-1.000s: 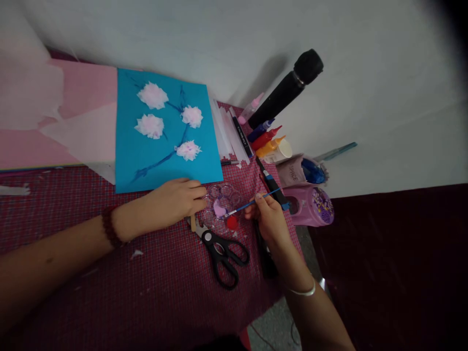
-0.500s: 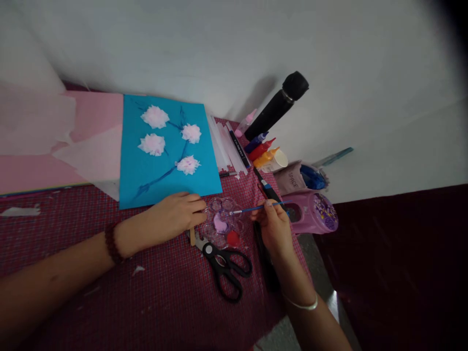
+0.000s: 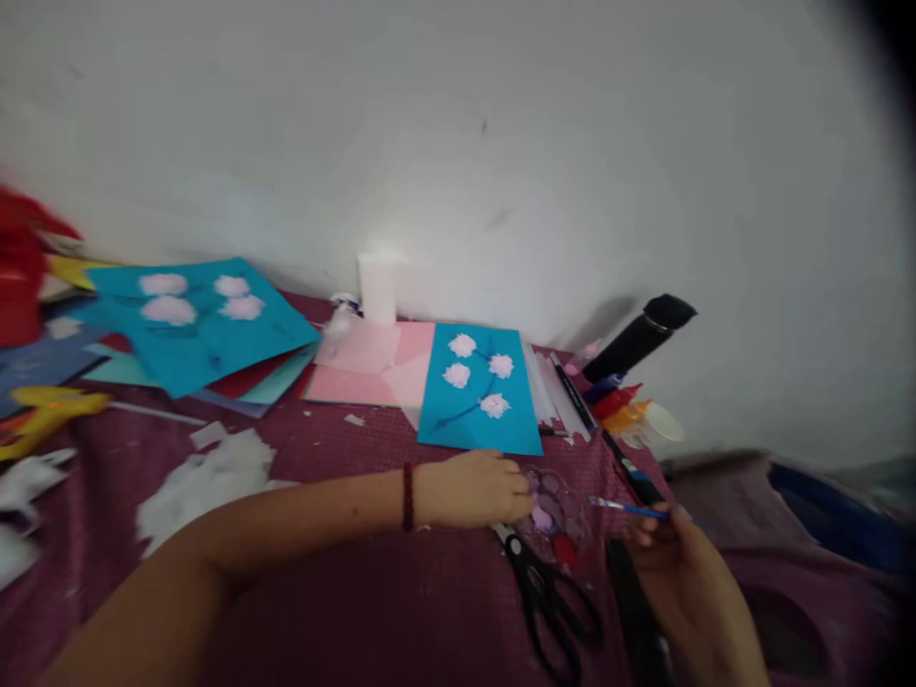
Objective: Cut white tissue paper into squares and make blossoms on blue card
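My right hand pinches a thin blue paintbrush, its bristle end pointing left, just right of the palette and apart from it. My left hand lies at the left rim of a clear flower-shaped paint palette, fingers curled against its edge. Lilac paint and red paint sit in the wells. Black-handled scissors lie below the palette, blades toward my left hand. Behind it is a blue sheet bearing a painted branch and several pale pink crumpled-paper blossoms.
Paint bottles, a paper cup and a black cylinder stand by the wall. Leftward are another blossom sheet, a yellow glue gun and white paper scraps. A black marker lies on white strips.
The view has swung up and left, bringing the left side of the table into sight. The paintbrush has drawn away from the palette to the right. My left hand stays at the palette.
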Demonstrator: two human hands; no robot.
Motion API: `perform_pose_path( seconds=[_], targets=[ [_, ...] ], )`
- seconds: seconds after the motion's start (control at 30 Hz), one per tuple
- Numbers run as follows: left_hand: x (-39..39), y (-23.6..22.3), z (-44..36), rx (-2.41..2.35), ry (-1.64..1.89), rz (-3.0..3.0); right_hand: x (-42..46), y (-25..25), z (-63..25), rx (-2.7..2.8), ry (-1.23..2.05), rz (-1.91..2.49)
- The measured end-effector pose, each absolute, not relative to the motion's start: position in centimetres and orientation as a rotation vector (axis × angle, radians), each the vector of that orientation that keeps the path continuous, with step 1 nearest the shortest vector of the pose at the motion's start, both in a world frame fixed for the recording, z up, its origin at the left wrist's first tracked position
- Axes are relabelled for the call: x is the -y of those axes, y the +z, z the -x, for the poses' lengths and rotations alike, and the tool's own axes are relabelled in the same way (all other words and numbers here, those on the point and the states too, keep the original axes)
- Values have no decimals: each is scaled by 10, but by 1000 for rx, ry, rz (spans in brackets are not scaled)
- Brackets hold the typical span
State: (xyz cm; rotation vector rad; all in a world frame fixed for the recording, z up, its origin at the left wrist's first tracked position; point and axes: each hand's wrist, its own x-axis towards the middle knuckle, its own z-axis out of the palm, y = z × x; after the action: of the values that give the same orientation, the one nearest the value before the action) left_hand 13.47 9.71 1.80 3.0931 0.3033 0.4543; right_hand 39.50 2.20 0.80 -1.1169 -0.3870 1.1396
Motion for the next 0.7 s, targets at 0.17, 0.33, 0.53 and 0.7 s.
perform_pose_path(
  seconds=[0.17,0.33,0.53,0.7],
  targets=[
    [-42,17,-108,-478,496,-3106,-8,16,-351,334,1363,937],
    [18,3,-47,-872,373,-3024,-2,13,-296,334,1517,809],
    [71,12,33,-1199,181,-2739,-7,6,-241,339,1594,785],
    [19,23,86,-1470,228,-2548,-19,3,-214,284,1576,760]
  ],
)
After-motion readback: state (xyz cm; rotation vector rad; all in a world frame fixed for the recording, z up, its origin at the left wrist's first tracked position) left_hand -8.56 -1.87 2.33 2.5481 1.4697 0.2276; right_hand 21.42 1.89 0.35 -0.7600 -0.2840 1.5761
